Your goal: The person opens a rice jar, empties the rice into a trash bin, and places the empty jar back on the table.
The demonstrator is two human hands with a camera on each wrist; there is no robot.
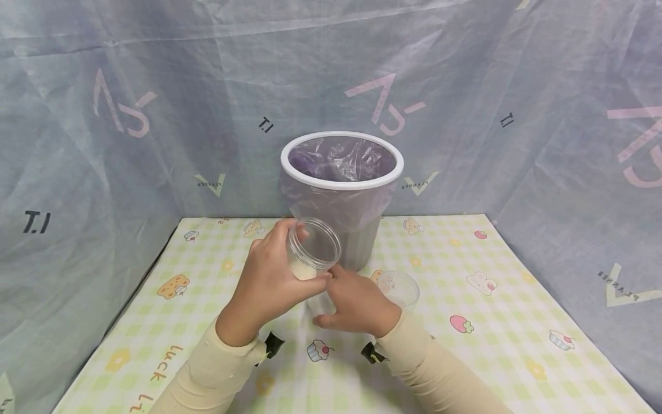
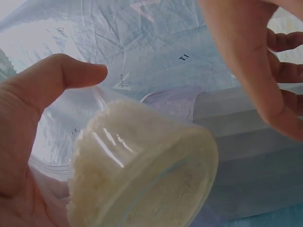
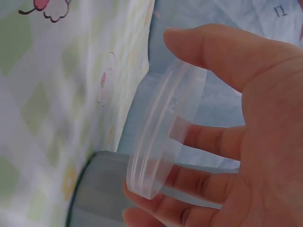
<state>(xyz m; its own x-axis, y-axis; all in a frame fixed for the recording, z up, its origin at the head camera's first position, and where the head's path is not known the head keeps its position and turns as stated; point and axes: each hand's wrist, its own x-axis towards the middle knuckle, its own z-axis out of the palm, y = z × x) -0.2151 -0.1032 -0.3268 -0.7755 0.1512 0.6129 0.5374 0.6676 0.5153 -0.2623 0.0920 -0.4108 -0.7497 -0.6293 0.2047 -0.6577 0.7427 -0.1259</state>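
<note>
My left hand point(image 1: 264, 287) grips a clear jar point(image 1: 302, 268) of small whitish grains that look like rice. The jar is tilted, its uncovered mouth turned up toward the head camera; its base shows in the left wrist view. Close beside it, palm down over the table, is my right hand point(image 1: 359, 302). Between its thumb and fingers it holds a translucent round lid point(image 3: 163, 132), mostly hidden from the head view. Another clear round lid or shallow dish point(image 1: 402, 288) lies on the tablecloth, just beyond the right wrist.
Behind the hands stands a grey trash bin point(image 1: 364, 236) with a white rim and a purple-tinted plastic liner. A green checked tablecloth point(image 1: 496, 345) with cartoon prints covers the table. Grey-blue fabric point(image 1: 217, 103) hangs around the back and sides.
</note>
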